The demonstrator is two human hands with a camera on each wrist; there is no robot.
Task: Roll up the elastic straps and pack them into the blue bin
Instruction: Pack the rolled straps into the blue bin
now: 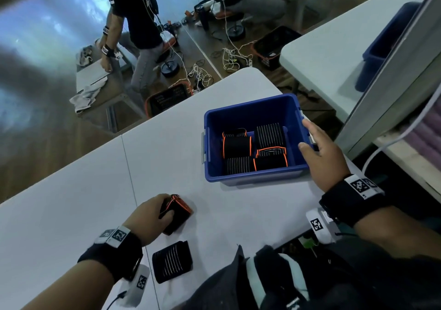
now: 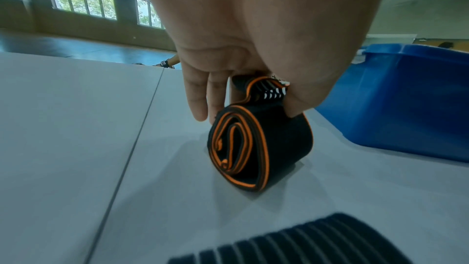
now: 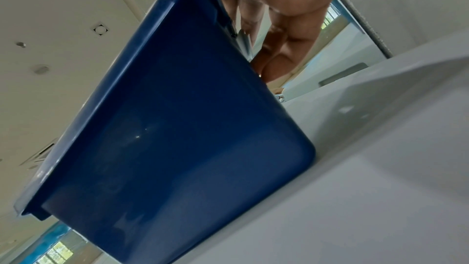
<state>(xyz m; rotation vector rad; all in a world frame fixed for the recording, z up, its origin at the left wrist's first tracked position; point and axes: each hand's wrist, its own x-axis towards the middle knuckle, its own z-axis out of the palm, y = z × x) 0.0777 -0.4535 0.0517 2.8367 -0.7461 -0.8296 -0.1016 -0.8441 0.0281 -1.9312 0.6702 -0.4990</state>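
Observation:
A blue bin (image 1: pixel 253 176) stands on the white table and holds several rolled straps (image 1: pixel 255 149), some orange-edged, some white-striped. My right hand (image 1: pixel 307 135) grips the bin's right rim, thumb over the edge and fingers outside; the right wrist view shows the bin's wall (image 3: pixel 177 127) under that hand (image 3: pixel 228 17). My left hand (image 1: pixel 164 208) pinches a rolled black strap with orange edging (image 1: pixel 177 211) that stands on the table left of the bin. Up close, this orange-edged roll (image 2: pixel 259 148) hangs from my left hand (image 2: pixel 248 107). A striped roll (image 1: pixel 172 260) lies loose nearer me.
The table (image 1: pixel 95 202) has a seam on its left part and ends just behind the bin. A second table with another blue bin (image 1: pixel 386 47) stands at the back right. Baskets (image 1: pixel 167 99), cables and another person are on the floor behind.

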